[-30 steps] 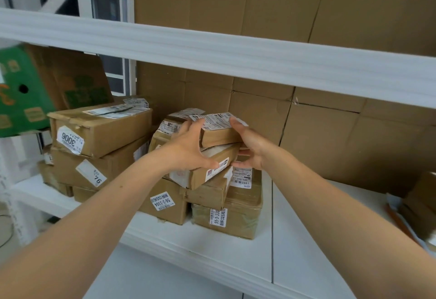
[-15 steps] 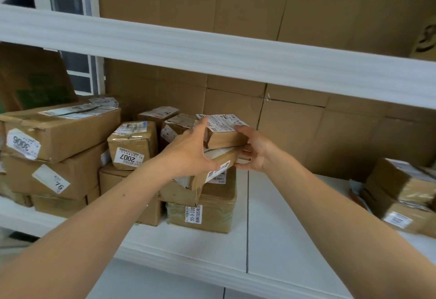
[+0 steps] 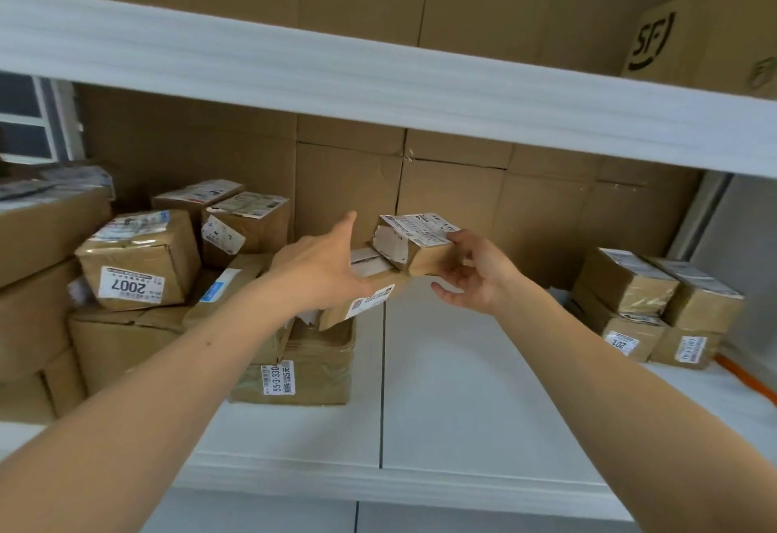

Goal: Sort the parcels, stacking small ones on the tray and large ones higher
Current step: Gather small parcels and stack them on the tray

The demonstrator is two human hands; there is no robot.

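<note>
Two bare forearms reach in from the bottom corners over the smooth white shelf (image 3: 462, 406), which has a seam down the middle.

Left hand (image 3: 323, 276), centre frame: spread wide, thumb sticking up, fingers laid on a flat parcel (image 3: 372, 300) that has brown card, a white top and a barcode label. The parcel sits tilted on the centre stack.

Right hand (image 3: 475, 276): fingers curled under and thumb on top, pinching the right end of the small parcel (image 3: 414, 244). This is a brown box with a wrinkled white label and a torn white patch, held in the air just above the flat parcel, centre frame.

Below them is a taped box marked 55-3-3304 (image 3: 311, 368). Left of it is the glossy taped 2007 box (image 3: 138, 263) on bigger cartons, crowding the left side. Right stack (image 3: 656, 301): small taped boxes, well apart from the hands, with an orange strip (image 3: 740, 381) beside them.

Behind everything is creased cardboard backing (image 3: 462, 196). Across the top is the white upper shelf beam (image 3: 378, 82), with an SF carton (image 3: 714, 40) on it at upper right.
</note>
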